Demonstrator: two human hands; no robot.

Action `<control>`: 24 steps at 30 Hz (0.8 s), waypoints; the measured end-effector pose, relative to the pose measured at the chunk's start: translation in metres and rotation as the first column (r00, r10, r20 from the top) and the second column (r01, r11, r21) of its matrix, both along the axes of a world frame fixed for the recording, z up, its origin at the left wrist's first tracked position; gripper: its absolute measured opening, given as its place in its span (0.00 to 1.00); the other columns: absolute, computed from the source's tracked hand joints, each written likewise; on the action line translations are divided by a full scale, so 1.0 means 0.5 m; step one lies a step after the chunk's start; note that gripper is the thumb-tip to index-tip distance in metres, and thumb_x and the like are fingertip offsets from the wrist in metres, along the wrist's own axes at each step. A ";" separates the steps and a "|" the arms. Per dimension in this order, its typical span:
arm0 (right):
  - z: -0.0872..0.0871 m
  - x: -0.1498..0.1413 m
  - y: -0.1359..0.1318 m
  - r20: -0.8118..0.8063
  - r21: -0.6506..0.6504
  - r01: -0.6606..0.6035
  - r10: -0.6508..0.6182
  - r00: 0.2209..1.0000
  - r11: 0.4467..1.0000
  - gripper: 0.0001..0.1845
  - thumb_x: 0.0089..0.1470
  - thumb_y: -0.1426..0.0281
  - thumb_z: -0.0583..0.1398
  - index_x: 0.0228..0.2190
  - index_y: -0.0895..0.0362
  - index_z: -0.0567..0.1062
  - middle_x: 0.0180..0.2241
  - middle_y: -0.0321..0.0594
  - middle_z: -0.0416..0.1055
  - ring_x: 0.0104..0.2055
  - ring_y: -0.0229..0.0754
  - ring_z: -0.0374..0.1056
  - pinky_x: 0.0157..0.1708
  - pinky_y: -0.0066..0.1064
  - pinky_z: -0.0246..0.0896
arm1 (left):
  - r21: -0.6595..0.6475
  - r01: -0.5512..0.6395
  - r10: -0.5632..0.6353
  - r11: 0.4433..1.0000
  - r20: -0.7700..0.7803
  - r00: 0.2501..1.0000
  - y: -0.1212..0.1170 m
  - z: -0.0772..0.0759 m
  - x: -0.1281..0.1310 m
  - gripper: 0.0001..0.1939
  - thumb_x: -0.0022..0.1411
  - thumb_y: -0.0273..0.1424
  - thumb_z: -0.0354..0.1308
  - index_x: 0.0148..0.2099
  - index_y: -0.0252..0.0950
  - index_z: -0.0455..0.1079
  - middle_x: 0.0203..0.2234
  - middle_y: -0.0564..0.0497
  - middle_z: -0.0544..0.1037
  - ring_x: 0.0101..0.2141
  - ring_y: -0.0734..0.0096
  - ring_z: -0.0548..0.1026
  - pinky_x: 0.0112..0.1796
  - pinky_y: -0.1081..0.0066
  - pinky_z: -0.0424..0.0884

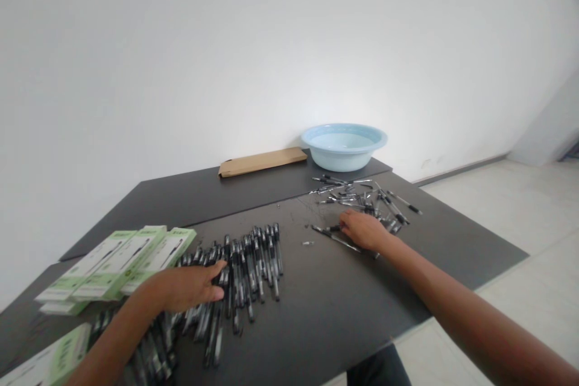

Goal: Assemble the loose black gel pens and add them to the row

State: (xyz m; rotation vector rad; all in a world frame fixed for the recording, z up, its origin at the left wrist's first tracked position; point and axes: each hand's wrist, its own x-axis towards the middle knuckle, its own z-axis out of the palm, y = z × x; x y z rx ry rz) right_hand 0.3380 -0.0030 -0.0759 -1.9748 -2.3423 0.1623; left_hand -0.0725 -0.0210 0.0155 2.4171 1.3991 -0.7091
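At the far left, a green and white box was cut off by the bottom edge, so only part of it showed. Just above it, a few flat green and white boxes lay side by side on the dark table, with one more box peeking out under them. The words on the boxes were too blurry to read. Next came a big heap of black pens lying close together. The left hand lay flat on the near side of this heap, palm down, with its fingers spread out and touching the pens. It did not seem to be gripping any pen, but the pens under the palm were hidden. More pens near the left arm were blurred and hard to make out. Farther back, a flat brown cardboard piece lay by the wall. Beside it sat a light blue basin. In front of the basin was a smaller, loose scatter of pens. The right hand rested on the near edge of that scatter, fingers bent down over the pens. Whether it held one could not be told, since the fingertips were hidden.
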 end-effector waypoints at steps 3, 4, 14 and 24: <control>-0.003 -0.011 0.008 0.020 -0.002 -0.001 0.001 1.000 1.000 0.11 0.55 0.68 0.53 0.37 0.56 0.73 0.42 0.47 0.70 0.39 0.47 0.69 0.35 0.32 0.58 | -0.132 -0.022 0.017 0.991 -0.040 0.999 -0.005 0.010 -0.002 0.37 0.62 0.39 0.39 0.65 0.15 0.46 0.58 0.30 0.61 0.55 0.52 0.65 0.53 0.60 0.61; -0.002 -0.014 0.011 0.021 0.001 0.002 -0.002 1.000 1.000 0.11 0.56 0.68 0.53 0.36 0.57 0.72 0.42 0.47 0.70 0.38 0.47 0.69 0.35 0.32 0.58 | -0.135 -0.031 0.026 0.990 -0.037 0.999 -0.007 0.015 -0.003 0.37 0.62 0.39 0.38 0.65 0.16 0.45 0.58 0.30 0.59 0.56 0.52 0.64 0.53 0.59 0.60; 0.065 -0.057 0.033 -0.170 0.170 0.078 -0.049 0.984 0.982 0.08 0.57 0.70 0.51 0.35 0.58 0.69 0.34 0.45 0.71 0.34 0.42 0.66 0.32 0.29 0.51 | -0.113 -0.074 0.084 0.991 0.086 0.993 -0.026 0.030 -0.010 0.35 0.64 0.42 0.38 0.67 0.27 0.44 0.50 0.38 0.73 0.51 0.52 0.69 0.50 0.60 0.64; 0.087 -0.246 0.059 -0.553 0.255 -0.108 0.236 0.799 0.961 0.08 0.51 0.75 0.53 0.36 0.56 0.63 0.27 0.32 0.65 0.28 0.35 0.61 0.28 0.25 0.50 | -0.085 -0.055 0.067 0.995 0.136 0.988 -0.015 0.025 0.041 0.37 0.63 0.41 0.41 0.68 0.25 0.39 0.45 0.39 0.77 0.44 0.56 0.74 0.44 0.63 0.68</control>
